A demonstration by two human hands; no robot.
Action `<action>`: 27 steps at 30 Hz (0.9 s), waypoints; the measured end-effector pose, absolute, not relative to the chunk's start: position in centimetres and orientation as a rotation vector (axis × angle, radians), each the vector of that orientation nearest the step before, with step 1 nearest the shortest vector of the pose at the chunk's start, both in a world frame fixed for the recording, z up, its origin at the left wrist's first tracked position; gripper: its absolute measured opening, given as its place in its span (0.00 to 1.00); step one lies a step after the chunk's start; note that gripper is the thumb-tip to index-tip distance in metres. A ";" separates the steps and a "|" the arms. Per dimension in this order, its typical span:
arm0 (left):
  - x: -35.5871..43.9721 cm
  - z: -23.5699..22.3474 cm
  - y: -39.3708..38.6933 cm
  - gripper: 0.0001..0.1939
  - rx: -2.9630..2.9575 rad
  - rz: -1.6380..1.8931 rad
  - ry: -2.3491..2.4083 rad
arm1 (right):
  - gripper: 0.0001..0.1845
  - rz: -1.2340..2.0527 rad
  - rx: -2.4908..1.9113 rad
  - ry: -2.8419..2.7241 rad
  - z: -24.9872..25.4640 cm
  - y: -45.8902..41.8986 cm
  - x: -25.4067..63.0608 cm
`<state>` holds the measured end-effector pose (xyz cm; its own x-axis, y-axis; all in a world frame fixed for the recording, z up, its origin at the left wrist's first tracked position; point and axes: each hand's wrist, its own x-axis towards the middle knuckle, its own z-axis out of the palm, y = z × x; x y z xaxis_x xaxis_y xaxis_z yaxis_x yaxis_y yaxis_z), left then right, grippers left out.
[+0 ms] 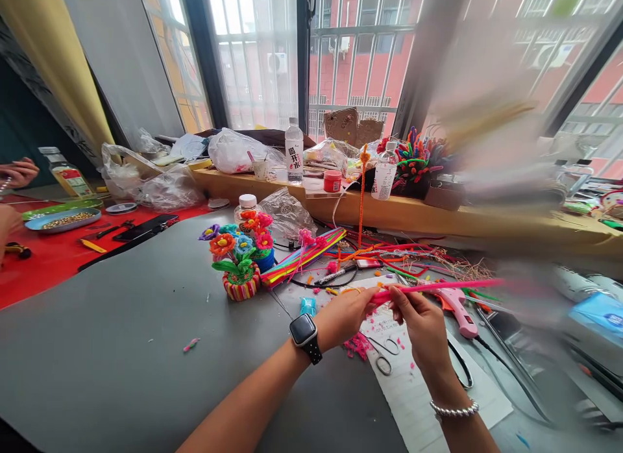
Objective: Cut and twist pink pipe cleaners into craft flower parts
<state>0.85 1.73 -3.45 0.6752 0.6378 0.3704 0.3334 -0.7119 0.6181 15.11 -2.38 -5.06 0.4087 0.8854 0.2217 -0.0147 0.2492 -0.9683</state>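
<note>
A bright pink pipe cleaner (452,286) stretches rightward from between my two hands. My left hand (348,317), with a black watch on its wrist, is closed on the pink end. Close beside it, the fingers of my right hand (418,320) pinch the same pipe cleaner. Under them lie a sheet of paper (423,407), a pair of scissors (384,355) and a heap of pink fuzz clippings (357,346). To the right of my right hand rests a pink glue gun (460,310). A bundle of coloured pipe cleaners (302,258) lies beyond my left hand.
Fuzzy flowers in a striped pot (242,283) stand left of the bundle. On the wooden ledge (399,214) are water bottles (294,151) and a red jar (332,180). Another person's hand (22,174) shows at far left, by a dish of beads (63,219). A blur covers the right side.
</note>
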 end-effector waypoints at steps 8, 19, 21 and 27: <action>0.8 -2.0 1.6 0.21 1.503 0.550 0.604 | 0.15 0.898 -1.041 -0.772 -4.3 -2.3 15.0; 0.9 -2.4 2.0 0.17 1.434 0.718 0.732 | 0.12 0.985 -0.980 -0.695 -4.5 -2.4 15.0; 0.9 -2.3 1.9 0.18 1.430 0.774 0.770 | 0.13 1.016 -0.966 -0.637 -4.3 -2.4 14.9; 1.1 -2.4 1.6 0.16 1.577 0.975 0.797 | 0.13 1.107 -0.917 -0.484 -3.8 -2.4 14.6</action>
